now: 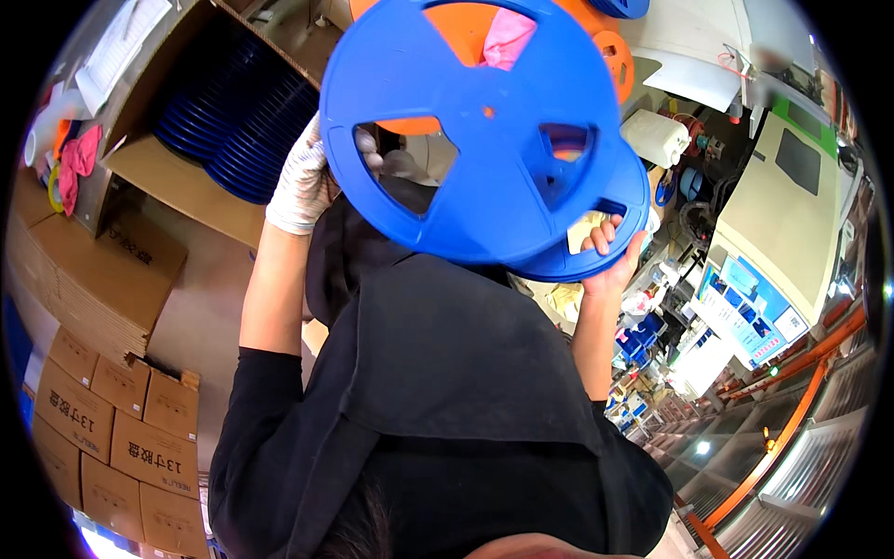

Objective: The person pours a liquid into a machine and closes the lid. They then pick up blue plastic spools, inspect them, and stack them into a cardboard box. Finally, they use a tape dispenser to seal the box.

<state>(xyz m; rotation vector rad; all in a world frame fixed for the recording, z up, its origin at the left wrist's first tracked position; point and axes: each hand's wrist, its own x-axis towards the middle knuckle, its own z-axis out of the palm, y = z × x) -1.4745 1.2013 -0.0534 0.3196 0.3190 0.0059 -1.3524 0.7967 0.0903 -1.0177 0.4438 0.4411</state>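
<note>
Front reel: a blue disc (489, 177) with 3 cut-out windows and a small centre hole, held up at 12 o'clock of the view, above the person's black-clothed lap.
Rear reel: a 2nd blue disc (635, 191), partly hidden, sticking out from behind the 1st at its 4 o'clock.
Left hand: in a whitish glove (300, 186), curled around the front reel's rim at about 8 to 9 o'clock; gloved fingertips show through the nearest window.
Right hand: bare-fingered (612, 265), closed on the rear reel at its 4 to 5 o'clock, fingers through a window and thumb outside the rim.
Orange discs: beyond the blue pair at 12 o'clock (456, 33), with pink cloth (507, 39) visible through the top window.
Dark blue reels: packed in rows (233, 121) inside cardboard at 10 o'clock.
Cartons: stacked (126, 424) at 8 o'clock.
White canister: at 2 o'clock (655, 138).
</note>
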